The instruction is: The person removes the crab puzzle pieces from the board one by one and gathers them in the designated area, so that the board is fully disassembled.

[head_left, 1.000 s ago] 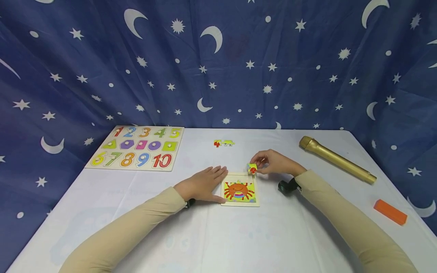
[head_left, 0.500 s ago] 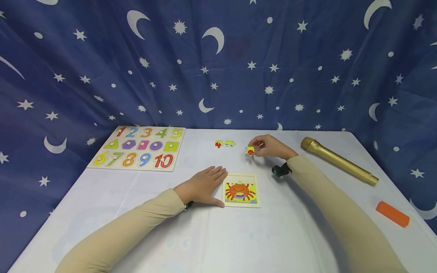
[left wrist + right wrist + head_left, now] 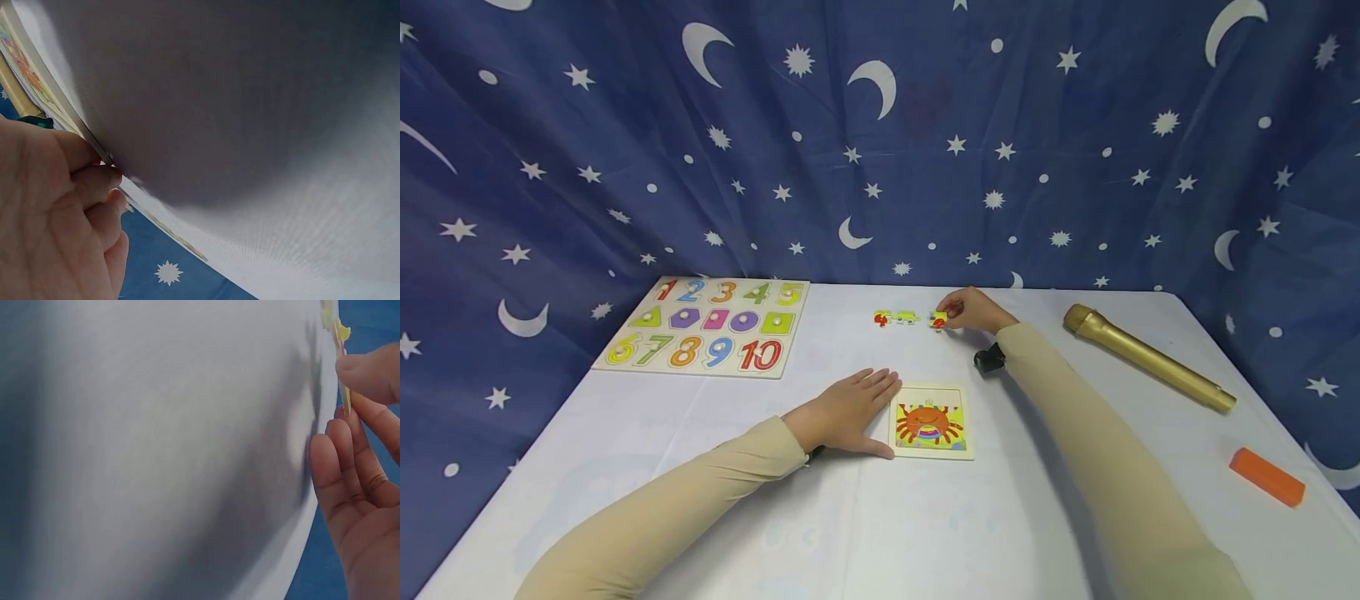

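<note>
A dark blue curtain (image 3: 880, 167) with moons and stars hangs behind the white worktop (image 3: 925, 517). At the back left lies a number board (image 3: 702, 333); on the right, a gold microphone (image 3: 1150, 358). The left hand (image 3: 850, 412) rests with its fingers extended, touching the left edge of a crab puzzle (image 3: 929, 427). The right hand (image 3: 976, 310) reaches to the back. An orange block (image 3: 1267, 477) lies near the right edge. The right fingers pinch a small red-and-yellow piece (image 3: 936, 320), just beside two loose pieces (image 3: 906, 317).
</note>
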The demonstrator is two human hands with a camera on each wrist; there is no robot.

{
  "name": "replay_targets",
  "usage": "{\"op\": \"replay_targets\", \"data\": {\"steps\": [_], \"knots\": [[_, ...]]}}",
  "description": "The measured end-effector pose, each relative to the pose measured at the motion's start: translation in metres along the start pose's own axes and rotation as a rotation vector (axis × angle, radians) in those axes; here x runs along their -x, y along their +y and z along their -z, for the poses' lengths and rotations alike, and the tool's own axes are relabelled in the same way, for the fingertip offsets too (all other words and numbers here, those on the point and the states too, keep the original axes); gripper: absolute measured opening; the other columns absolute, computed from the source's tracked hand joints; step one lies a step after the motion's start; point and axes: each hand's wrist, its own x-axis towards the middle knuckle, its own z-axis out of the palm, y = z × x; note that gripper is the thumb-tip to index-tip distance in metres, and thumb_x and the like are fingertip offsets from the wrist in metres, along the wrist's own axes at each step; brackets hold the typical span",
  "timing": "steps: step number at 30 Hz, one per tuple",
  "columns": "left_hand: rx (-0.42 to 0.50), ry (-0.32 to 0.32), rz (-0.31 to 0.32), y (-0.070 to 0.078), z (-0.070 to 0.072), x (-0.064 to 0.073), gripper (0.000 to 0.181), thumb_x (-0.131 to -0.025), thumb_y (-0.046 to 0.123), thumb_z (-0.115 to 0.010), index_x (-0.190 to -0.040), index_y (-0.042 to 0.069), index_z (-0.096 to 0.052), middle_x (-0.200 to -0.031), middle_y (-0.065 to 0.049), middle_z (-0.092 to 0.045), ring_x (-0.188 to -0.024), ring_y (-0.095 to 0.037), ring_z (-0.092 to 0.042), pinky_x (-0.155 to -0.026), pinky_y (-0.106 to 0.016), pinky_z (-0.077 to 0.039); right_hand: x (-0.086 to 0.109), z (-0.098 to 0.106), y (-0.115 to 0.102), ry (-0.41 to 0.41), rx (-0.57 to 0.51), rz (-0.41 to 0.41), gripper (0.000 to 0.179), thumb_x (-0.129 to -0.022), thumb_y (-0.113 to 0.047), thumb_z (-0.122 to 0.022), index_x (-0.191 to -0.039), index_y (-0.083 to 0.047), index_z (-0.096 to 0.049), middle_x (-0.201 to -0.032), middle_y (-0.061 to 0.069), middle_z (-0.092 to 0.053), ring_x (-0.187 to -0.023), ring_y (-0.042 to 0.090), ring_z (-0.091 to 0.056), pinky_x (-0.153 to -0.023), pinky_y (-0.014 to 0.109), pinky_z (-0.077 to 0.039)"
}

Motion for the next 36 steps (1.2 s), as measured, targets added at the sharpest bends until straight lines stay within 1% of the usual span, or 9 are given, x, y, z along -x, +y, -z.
{"op": "replay_targets", "data": {"steps": [4, 7, 15, 24, 31, 36], "knots": [[0.007, 0.003, 0.000, 0.000, -0.002, 0.000, 0.103, -0.079, 0.077, -0.045, -0.151, 0.008, -0.018, -0.158, -0.006, -0.020, -0.147, -0.020, -0.017, -0.121, -0.035, -0.013, -0.006, -0.004, -0.005, 0.008, 0.009, -0.039, 0.031, -0.078, 0.001, -0.070, -0.108, 0.002, -0.067, -0.093, 0.010, -0.065, -0.077, 0.012, -0.052, -0.064, 0.017, -0.045], [0.011, 0.005, 0.001, 0.000, -0.002, 0.000, 0.103, -0.079, 0.077, -0.045, -0.151, 0.008, -0.018, -0.158, -0.006, -0.020, -0.147, -0.021, -0.017, -0.121, -0.035, -0.014, -0.009, -0.006, -0.008, 0.004, 0.016, -0.061, 0.030, -0.078, 0.001, -0.070, -0.108, 0.000, -0.068, -0.093, 0.010, -0.065, -0.077, 0.013, -0.051, -0.063, 0.017, -0.044], [0.035, 0.001, 0.008, 0.001, 0.000, 0.001, 0.103, -0.079, 0.075, -0.047, -0.151, 0.008, -0.018, -0.158, -0.006, -0.020, -0.146, -0.021, -0.018, -0.121, -0.035, -0.014, -0.013, -0.005, -0.012, -0.025, 0.034, -0.082, 0.030, -0.080, -0.002, -0.070, -0.110, -0.001, -0.068, -0.095, 0.009, -0.065, -0.079, 0.014, -0.051, -0.066, 0.018, -0.044], [0.017, -0.003, -0.001, 0.000, 0.001, 0.001, 0.103, -0.079, 0.075, -0.046, -0.151, 0.007, -0.019, -0.157, -0.007, -0.020, -0.146, -0.021, -0.018, -0.121, -0.035, -0.015, -0.011, -0.005, -0.018, -0.049, 0.085, -0.058, 0.030, -0.080, -0.003, -0.071, -0.110, -0.001, -0.068, -0.091, 0.008, -0.064, -0.078, 0.014, -0.049, -0.066, 0.018, -0.042], [0.030, -0.003, -0.005, 0.001, 0.005, 0.003, 0.102, -0.080, 0.074, -0.047, -0.150, 0.006, -0.019, -0.157, -0.008, -0.021, -0.146, -0.022, -0.018, -0.121, -0.036, -0.015, -0.010, -0.005, -0.018, -0.047, 0.095, -0.040, 0.031, -0.080, -0.001, -0.070, -0.110, 0.000, -0.068, -0.096, 0.012, -0.065, -0.080, 0.014, -0.051, -0.069, 0.018, -0.043], [0.027, -0.006, -0.004, 0.000, 0.003, 0.001, 0.102, -0.080, 0.074, -0.047, -0.150, 0.006, -0.019, -0.158, -0.008, -0.020, -0.147, -0.022, -0.017, -0.121, -0.036, -0.015, -0.010, -0.005, -0.018, -0.044, 0.091, -0.035, 0.031, -0.080, 0.000, -0.070, -0.110, 0.001, -0.067, -0.099, 0.014, -0.066, -0.081, 0.015, -0.052, -0.071, 0.020, -0.044]]}}
